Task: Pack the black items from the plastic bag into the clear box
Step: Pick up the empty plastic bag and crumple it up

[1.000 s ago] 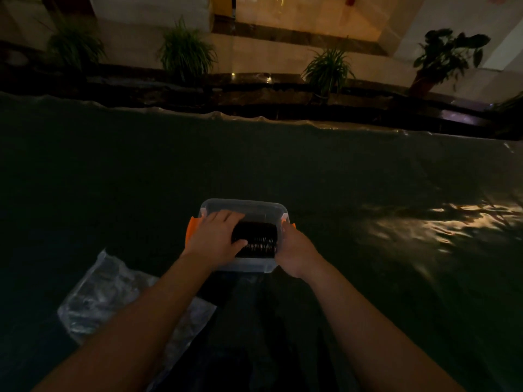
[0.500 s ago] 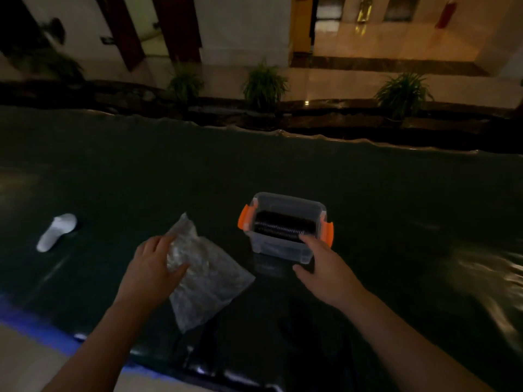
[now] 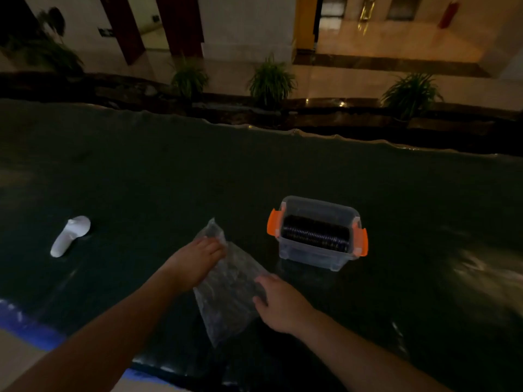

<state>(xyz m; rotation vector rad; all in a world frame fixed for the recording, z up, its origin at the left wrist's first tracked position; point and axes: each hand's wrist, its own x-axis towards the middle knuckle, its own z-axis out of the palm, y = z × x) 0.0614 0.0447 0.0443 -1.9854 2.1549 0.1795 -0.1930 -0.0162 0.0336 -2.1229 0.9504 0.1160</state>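
There are no words or numbers to read here. The small dark sign (image 3: 102, 31) on the far wall is too dim and tiny to make out. The clear box (image 3: 317, 250) shows no label.

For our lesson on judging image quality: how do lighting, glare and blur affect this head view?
Head view: dim overall, table nearly black; bright lit floor behind; glare smear at right; bag contents murky; box and black items readable; wide-angle bends the table's far edge.
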